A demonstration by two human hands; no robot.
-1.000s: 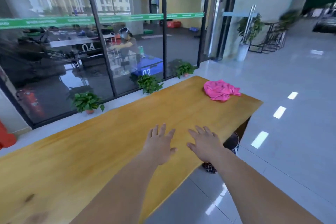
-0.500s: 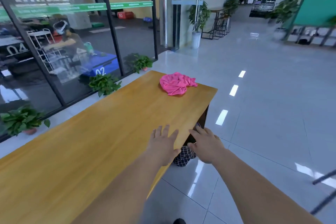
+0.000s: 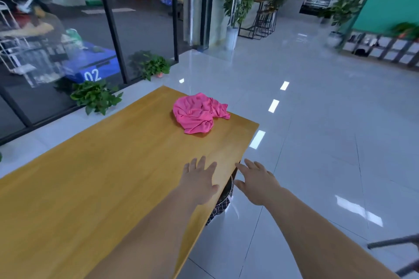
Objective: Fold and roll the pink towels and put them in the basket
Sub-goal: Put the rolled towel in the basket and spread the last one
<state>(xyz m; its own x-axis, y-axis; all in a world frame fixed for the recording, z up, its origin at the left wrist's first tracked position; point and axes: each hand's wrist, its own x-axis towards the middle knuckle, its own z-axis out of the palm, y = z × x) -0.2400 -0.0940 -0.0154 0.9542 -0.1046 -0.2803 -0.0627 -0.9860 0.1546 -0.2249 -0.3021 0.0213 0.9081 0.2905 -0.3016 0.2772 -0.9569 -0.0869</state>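
One wooden counter [image 3: 102,176] is seen, and everything is placed against it. One crumpled heap of pink towels [image 3: 199,112] is laid on the counter close to its far end. How many towels are bundled in that heap cannot be told.

Two bare hands are held out. The left hand [image 3: 198,182] is stretched palm down over the counter's near long edge, well apart from the heap; whether the wood is touched cannot be told. The right hand [image 3: 256,181] is held just off that same edge, above the tiled floor [image 3: 317,142]. Each grip is spread, with fingers straight and parted, and nothing is held in either.

One basket [image 3: 223,201], dark with a white check, is partly seen below the counter's near long edge, between the two hands. Most of it is hidden by the counter top.

Two plants are set on the floor off the counter's opposite long side, by a glass wall: a nearer plant [image 3: 95,97] and a farther plant [image 3: 156,67].
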